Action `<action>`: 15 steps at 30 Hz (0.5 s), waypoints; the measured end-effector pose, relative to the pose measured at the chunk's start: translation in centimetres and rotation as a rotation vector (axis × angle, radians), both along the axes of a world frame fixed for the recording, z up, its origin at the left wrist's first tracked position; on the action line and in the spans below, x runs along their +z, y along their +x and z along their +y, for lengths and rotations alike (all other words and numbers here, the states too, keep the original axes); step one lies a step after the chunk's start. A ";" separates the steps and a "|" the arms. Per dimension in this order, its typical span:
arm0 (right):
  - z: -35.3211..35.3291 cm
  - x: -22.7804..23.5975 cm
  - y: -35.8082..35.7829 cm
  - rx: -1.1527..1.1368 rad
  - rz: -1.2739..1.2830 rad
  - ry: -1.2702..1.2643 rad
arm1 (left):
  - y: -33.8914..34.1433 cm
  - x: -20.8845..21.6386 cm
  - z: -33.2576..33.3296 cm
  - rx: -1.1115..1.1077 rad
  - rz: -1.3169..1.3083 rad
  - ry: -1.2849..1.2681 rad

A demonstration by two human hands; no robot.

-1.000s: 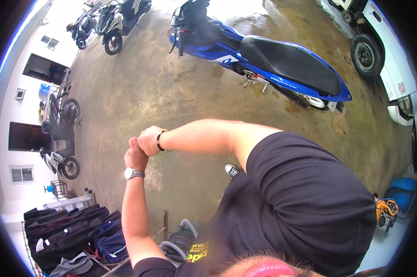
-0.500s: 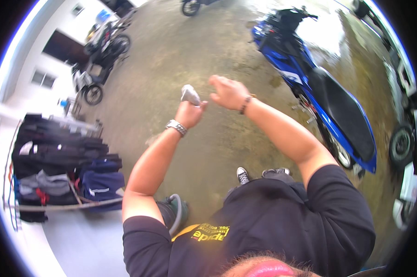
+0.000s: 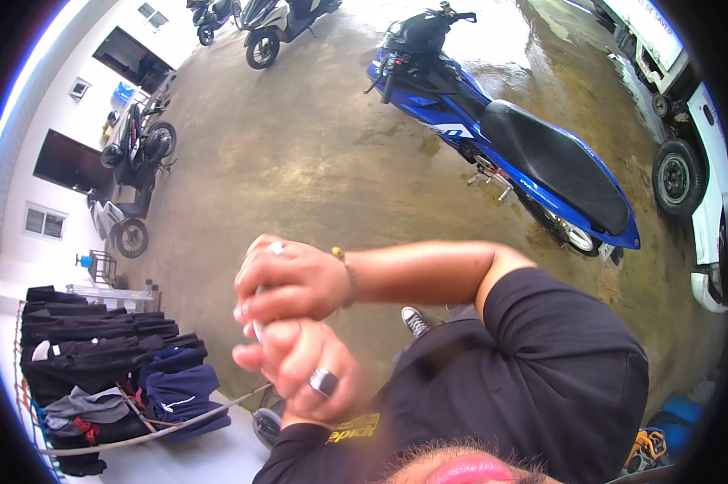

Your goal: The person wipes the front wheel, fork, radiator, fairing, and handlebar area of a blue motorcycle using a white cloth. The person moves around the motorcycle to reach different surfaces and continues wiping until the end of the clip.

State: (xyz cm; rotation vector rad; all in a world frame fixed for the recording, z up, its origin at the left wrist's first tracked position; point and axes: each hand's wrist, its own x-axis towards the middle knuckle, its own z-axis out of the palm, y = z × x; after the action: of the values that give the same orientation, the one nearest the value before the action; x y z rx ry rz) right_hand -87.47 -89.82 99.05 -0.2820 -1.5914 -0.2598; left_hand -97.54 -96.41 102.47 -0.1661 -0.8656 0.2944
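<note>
My two hands are close together in front of my chest, left of the middle. My left hand (image 3: 314, 369), with a dark-faced ring on one finger, is curled closed below. Right above it, my right hand (image 3: 290, 281) is bent over with its fingers closed, touching or nearly touching the left. A sliver of something pale (image 3: 258, 329) shows between them; the fingers hide the rest and its kind cannot be told. A small white spot sits on a right finger. A beaded bracelet (image 3: 344, 270) circles my right wrist.
A blue motorcycle (image 3: 541, 161) with a black seat stands at the right. Dark clothes (image 3: 98, 355) hang on a rack at the left. Scooters (image 3: 277, 28) stand farther off, and a motorcycle (image 3: 138, 157) is by the white wall. A vehicle's wheel (image 3: 677, 179) is at the far right.
Both hands have come nearer my body and to the left, from apart to together. The silvery-grey thing in my left hand is now mostly hidden. The view has shifted.
</note>
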 end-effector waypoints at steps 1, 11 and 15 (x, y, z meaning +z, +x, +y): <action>0.0 0.7 0.3 -0.002 -0.093 0.039 | -1.5 -0.7 0.2 -0.005 0.185 0.177; 5.1 -6.1 4.0 -0.559 -1.203 -0.905 | -2.8 -14.5 15.8 1.303 1.559 2.789; 6.2 -8.7 4.0 -0.644 -0.816 -1.346 | -1.8 -15.1 20.9 1.796 1.270 2.776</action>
State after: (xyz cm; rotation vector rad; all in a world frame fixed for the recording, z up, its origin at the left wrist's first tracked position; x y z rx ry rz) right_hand -83.45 -83.63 90.33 -1.9349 -2.2277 0.3164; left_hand -99.32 -75.50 87.39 -2.9415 -0.7606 -0.3788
